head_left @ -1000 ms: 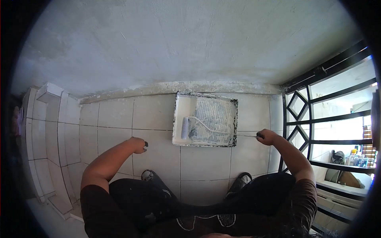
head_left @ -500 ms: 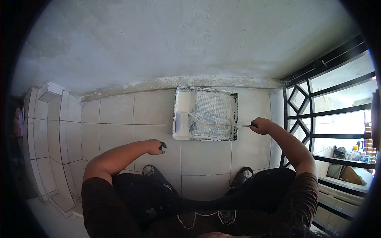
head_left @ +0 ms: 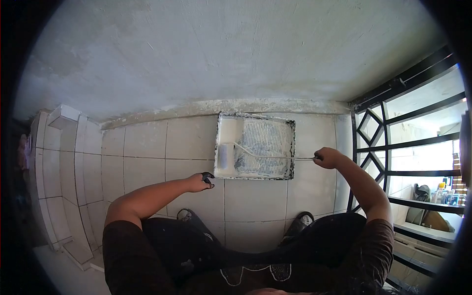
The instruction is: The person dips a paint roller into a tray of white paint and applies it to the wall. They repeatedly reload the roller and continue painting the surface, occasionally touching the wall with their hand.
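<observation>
A paint tray (head_left: 291,129) with black-smeared edges lies on the tiled floor against the wall, its ribbed slope coated in whitish paint. The paint roller (head_left: 226,156) sits at the left part of the tray. My right hand (head_left: 327,158) is closed round the end of the roller's long handle, just right of the tray. Near the tray's lower left corner is my left hand (head_left: 201,182), its dark-stained thumb and fingers apart, with nothing held.
A pale, patchy wall (head_left: 221,54) rises behind the tray. Tiled ledges (head_left: 69,162) stand at the left. On the right is a black metal grille (head_left: 423,146), with bottles and other items beyond it. My two shoes (head_left: 301,223) are below the tray.
My left hand has moved slightly right, closer to the tray's corner, and its fingers have spread. The view has shifted slightly, and the roller remains at the tray's left part.
</observation>
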`<state>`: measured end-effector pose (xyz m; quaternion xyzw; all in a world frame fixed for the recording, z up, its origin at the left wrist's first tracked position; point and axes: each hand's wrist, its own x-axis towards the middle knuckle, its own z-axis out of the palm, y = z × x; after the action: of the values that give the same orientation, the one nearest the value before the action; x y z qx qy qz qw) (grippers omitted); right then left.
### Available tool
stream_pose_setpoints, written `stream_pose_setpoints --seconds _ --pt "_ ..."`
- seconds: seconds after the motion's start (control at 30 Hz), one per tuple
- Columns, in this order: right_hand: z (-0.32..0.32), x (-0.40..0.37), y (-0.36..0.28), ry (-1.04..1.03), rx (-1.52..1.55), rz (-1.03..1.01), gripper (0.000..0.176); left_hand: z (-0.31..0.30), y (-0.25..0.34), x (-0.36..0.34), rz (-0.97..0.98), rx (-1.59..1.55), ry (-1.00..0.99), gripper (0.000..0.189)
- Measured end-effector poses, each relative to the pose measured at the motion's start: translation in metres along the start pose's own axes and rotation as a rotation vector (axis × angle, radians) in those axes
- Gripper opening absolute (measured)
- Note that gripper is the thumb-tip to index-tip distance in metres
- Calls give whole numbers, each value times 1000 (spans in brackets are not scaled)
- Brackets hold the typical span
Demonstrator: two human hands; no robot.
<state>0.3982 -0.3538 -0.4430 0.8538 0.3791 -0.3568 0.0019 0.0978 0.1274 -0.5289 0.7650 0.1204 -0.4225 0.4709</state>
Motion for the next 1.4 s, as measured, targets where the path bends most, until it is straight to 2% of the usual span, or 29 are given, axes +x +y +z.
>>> stream_pose_setpoints --seconds 0.13,0.33,0.53,0.63,0.73,0.83,0.93,1.0,1.07,1.13,1.2,1.3,1.4 --pt "-4 -8 9 -47 67 25 39 1 1 2 -5 -111 49 49" --pt "1 -5 11 -78 100 77 39 3 -24 26 110 -230 128 33" --pt "7 8 7 -55 5 113 40 5 -29 34 102 -223 188 29" --pt "9 13 7 -48 18 84 39 5 -28 36 73 -122 190 27" --pt "11 13 17 -42 -3 38 39 3 -27 35 145 -89 200 26" --pt "18 5 26 -21 38 60 39 2 -24 35 75 -103 173 27" --pt "26 2 28 -66 61 64 40 1 -20 35 58 52 235 28" --pt "34 2 31 -81 112 63 40 -1 -23 39 33 -14 180 27" --pt "35 -1 31 -69 138 38 41 -2 -31 46 87 110 188 25" --pt "40 -3 40 -30 152 -20 41 -10 -24 38 135 -26 106 25" --pt "42 -4 42 14 184 -54 41 -14 -30 41 124 -32 73 28" --pt "43 -14 35 58 252 -82 38 -27 -8 25 -91 -27 -57 30" --pt "60 -19 36 97 382 -150 34 -34 -21 30 166 126 -204 33"
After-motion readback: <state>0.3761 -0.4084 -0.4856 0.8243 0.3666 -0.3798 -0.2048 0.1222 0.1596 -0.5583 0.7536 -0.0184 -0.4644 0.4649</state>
